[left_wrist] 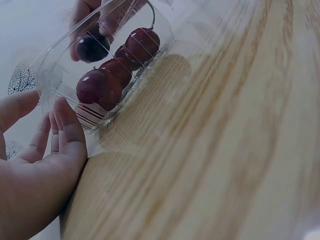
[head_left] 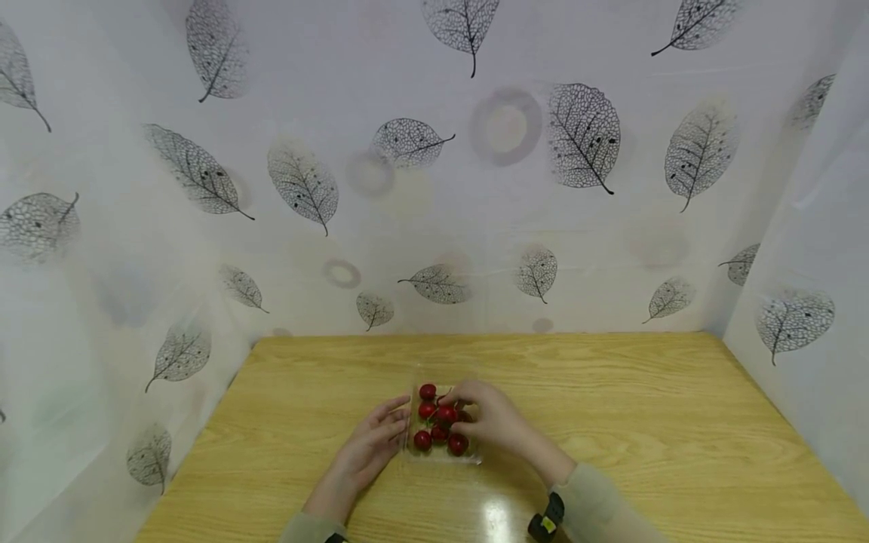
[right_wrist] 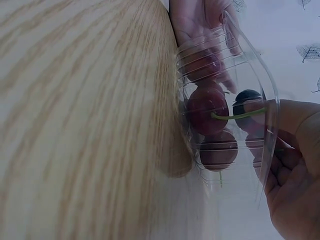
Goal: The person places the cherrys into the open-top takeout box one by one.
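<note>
Wooden table (head_left: 611, 422), cherries (head_left: 437, 422) – seemingly boxed – between hands

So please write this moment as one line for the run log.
left hand: steadies clear plastic box | right hand: pinches red cherry | wooden table

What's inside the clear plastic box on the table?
The clear plastic box holds red cherries, one with a green stem. The right hand reaches in over them, hiding some, so the full count cannot be told. The left hand rests against the box's side.
</note>
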Motion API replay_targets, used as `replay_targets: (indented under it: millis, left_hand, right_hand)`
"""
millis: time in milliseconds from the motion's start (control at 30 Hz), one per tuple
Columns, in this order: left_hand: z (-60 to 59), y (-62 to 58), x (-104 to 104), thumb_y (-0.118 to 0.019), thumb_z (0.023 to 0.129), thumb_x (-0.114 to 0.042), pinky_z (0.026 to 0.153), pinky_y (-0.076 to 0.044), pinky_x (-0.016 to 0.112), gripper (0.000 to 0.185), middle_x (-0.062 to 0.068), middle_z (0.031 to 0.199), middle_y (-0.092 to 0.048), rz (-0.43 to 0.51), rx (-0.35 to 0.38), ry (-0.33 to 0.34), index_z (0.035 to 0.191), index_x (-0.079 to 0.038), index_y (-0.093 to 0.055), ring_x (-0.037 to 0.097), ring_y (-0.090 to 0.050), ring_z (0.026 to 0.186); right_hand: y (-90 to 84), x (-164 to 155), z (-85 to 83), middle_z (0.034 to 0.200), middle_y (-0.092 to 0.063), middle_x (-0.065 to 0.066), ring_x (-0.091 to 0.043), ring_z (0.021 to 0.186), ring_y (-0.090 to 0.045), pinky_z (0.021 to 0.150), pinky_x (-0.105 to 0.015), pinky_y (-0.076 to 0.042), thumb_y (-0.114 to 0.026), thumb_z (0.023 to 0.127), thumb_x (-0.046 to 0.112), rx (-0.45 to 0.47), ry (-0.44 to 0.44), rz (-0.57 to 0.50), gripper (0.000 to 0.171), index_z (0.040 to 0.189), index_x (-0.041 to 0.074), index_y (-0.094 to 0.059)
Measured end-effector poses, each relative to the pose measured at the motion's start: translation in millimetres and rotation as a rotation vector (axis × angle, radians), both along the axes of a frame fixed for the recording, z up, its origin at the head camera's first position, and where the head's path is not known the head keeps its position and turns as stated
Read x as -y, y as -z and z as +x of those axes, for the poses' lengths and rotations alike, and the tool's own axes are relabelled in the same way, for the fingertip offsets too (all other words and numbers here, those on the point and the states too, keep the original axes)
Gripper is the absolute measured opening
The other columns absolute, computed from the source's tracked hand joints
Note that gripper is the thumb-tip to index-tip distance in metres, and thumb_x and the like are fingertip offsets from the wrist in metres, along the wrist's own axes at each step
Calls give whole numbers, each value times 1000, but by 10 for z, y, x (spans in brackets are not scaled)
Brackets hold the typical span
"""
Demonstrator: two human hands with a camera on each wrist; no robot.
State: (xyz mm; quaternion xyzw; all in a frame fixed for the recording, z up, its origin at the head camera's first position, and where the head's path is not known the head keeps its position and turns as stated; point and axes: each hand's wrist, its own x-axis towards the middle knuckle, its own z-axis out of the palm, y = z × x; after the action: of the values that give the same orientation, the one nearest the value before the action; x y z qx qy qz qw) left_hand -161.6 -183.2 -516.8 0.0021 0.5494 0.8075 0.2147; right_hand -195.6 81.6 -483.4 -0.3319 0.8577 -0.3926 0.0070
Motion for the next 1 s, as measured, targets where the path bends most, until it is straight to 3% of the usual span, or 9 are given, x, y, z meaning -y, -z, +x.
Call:
replay_targets:
  millis: [400, 633, 800, 1000]
  left_hand:
    - [3, 15, 1, -50, 107, 2, 100, -49, 20, 54, -5, 124, -54, 10, -11, 7, 158, -2, -37, 5, -55, 113]
    - [11, 22, 13, -52, 108, 0, 99, -49, 20, 56, -5, 124, -53, 12, -18, 22, 160, -2, -34, 5, -55, 114]
    - [5, 28, 15, -51, 108, -1, 99, -49, 20, 56, -5, 125, -53, 9, -21, 24, 161, -1, -32, 5, -55, 113]
    - [-3, 30, 16, -50, 108, 1, 99, -49, 20, 57, -6, 124, -53, 4, -27, 23, 162, 0, -30, 5, -54, 114]
  right_hand:
    - [6, 1, 13, 114, -76, -7, -23, 103, -72, 98, -41, -61, -84, 86, 0, -14, -7, 0, 33, 117, 5, -76]
    - [-19, 2, 15, 115, -76, -7, -19, 99, -71, 94, -39, -61, -82, 87, 0, 31, 16, -44, 35, 121, 5, -75]
    - [-71, -17, 3, 118, -76, -12, -25, 99, -72, 91, -40, -62, -81, 88, 0, 55, 5, -79, 36, 124, 2, -73]
    - [-100, -79, -42, 118, -75, -14, -25, 98, -72, 92, -38, -62, -81, 88, 1, 22, 21, -90, 37, 124, 0, -72]
